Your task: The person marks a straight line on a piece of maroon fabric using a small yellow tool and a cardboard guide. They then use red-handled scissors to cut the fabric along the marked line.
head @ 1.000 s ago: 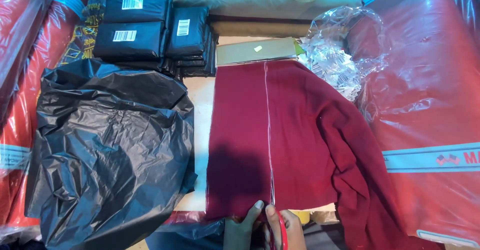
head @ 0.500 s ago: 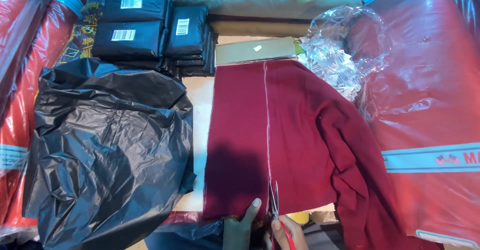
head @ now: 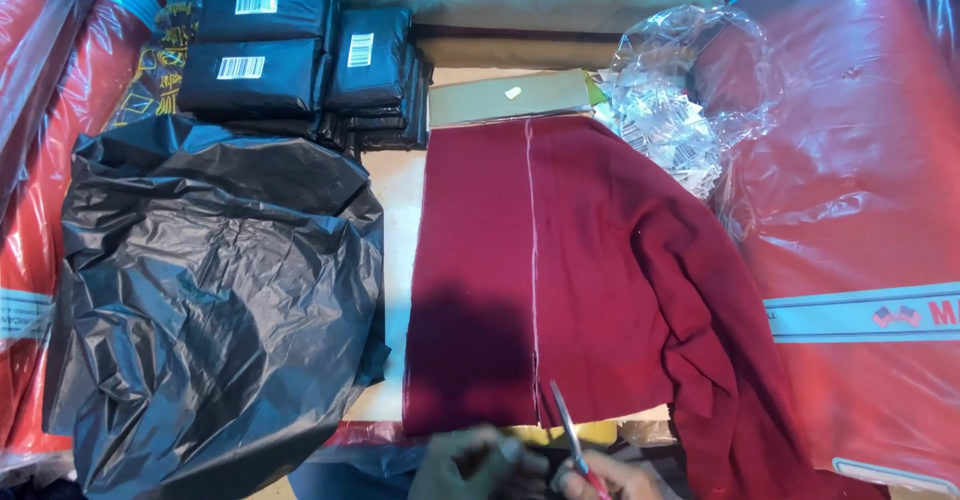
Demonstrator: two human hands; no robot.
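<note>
Scissors [head: 567, 422] have advanced a little further up the pale chalk line [head: 533, 260] since half a second ago, their blades now parted over the near edge of the maroon cloth [head: 560, 270]. Right hand [head: 610, 478] grips the red handles. Left hand [head: 470, 460] lies flat, fingers spread, on the cloth's near hem. Beside the cloth lies a crumpled black plastic bag [head: 220, 300].

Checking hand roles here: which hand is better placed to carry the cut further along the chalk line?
Probably the right hand: it holds the scissors, blades pointing up the white line on the maroon cloth. The left hand lies beside them at the cloth's near edge.
</note>
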